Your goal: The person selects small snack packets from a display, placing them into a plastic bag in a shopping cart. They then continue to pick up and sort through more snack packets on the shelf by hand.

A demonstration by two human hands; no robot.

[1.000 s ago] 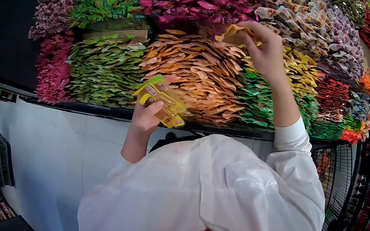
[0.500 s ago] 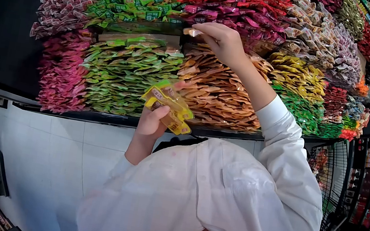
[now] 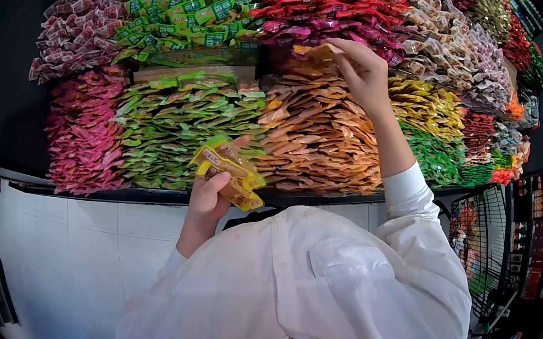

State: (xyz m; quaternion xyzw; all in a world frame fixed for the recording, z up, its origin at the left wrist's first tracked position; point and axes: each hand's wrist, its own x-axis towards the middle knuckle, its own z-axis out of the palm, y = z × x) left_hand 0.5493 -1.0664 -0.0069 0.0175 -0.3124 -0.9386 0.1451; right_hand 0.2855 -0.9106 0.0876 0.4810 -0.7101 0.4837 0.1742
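Note:
My left hand (image 3: 208, 196) grips a small bunch of yellow and green snack packets (image 3: 228, 171) in front of my chest, just below the display's front edge. My right hand (image 3: 363, 73) reaches up over the heap of orange packets (image 3: 320, 134) and pinches one orange packet (image 3: 314, 52) at the heap's top edge, next to the magenta and red packets (image 3: 313, 4). Both sleeves are white.
A sloped bin display holds heaps of wrapped snacks: light green (image 3: 179, 118), pink (image 3: 88, 128), bright green (image 3: 184, 4), yellow (image 3: 433, 107), dark green (image 3: 442, 158). A black rim (image 3: 138, 194) fronts it, white panel below. A wire basket rack (image 3: 488, 249) stands at the right.
My right hand moved from the right end of the orange heap leftward along its top, holding an orange packet. The left hand kept its bunch. The view shifted slightly.

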